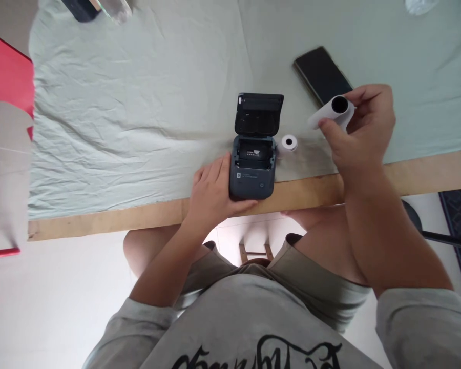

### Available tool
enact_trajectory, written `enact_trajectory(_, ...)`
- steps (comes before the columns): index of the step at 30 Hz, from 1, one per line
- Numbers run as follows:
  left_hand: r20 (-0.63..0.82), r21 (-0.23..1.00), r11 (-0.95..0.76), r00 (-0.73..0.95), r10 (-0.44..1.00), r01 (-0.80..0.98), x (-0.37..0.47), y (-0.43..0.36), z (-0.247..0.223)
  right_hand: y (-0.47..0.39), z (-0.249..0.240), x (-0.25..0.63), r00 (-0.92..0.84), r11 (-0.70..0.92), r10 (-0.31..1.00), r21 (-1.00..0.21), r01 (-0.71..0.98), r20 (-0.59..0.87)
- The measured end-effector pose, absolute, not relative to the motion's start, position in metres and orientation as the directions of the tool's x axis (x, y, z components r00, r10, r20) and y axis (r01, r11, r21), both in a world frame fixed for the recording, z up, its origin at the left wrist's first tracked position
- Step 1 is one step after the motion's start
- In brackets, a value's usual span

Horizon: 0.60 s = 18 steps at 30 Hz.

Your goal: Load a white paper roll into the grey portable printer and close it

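Observation:
A small dark blue-grey label printer (pixel 252 180) stands at the table's front edge, its lid (pixel 258 115) raised and its paper bay uncovered. My left hand (pixel 211 192) grips the printer's left side, with the thumb along its front edge. Over to the right, my right hand (pixel 363 128) is closed on a white paper roll (pixel 325 115) with a wide dark core and a loose paper end. A second, smaller white paper roll (pixel 289 143) with a narrow core is beside the printer's right side. No paper shows in the printer's bay.
Behind my right hand a dark smartphone (pixel 322 74) lies on the pale green tablecloth (pixel 157 92). Clear and dark items, among them a transparent container (pixel 117 9), are at the far left edge. A wooden strip (pixel 107 226) borders the table's front.

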<state>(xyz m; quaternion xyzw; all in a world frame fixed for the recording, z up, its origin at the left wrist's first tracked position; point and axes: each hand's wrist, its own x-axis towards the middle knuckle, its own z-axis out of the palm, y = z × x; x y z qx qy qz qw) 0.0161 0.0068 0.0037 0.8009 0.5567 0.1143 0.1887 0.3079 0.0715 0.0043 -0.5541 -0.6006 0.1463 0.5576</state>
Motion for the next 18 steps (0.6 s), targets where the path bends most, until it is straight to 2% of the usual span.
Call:
enact_trajectory(2,-0.02,0.427,-0.317,0.359,0.933,0.847,0.015,0.007,0.003,0.065,0.013,0.293,0.184,0.436,0.775,-0.722,0.537,0.605)
enact_trajectory(4,-0.011,0.428,-0.327,0.366,0.93,0.843,0.015,0.007,0.002,0.053,0.023,0.274,0.08,0.528,0.704,-0.596,0.604,0.705)
enact_trajectory(7,0.033,0.429,-0.349,0.372,0.927,0.833,0.013,0.006,-0.003,0.036,0.034,0.244,-0.241,0.656,0.686,-0.441,0.613,0.686)
enact_trajectory(9,0.075,0.428,-0.368,0.373,0.925,0.825,0.012,0.005,-0.006,0.031,0.035,0.229,-0.374,0.669,0.711,-0.409,0.621,0.596)
enact_trajectory(11,0.103,0.426,-0.378,0.371,0.923,0.822,0.012,0.004,-0.01,0.032,0.031,0.22,-0.41,0.624,0.762,-0.4,0.671,0.502)
enact_trajectory(18,0.079,0.419,-0.375,0.378,0.922,0.827,0.013,0.004,-0.007,0.043,0.033,0.212,-0.323,0.399,0.908,-0.317,0.861,0.265)
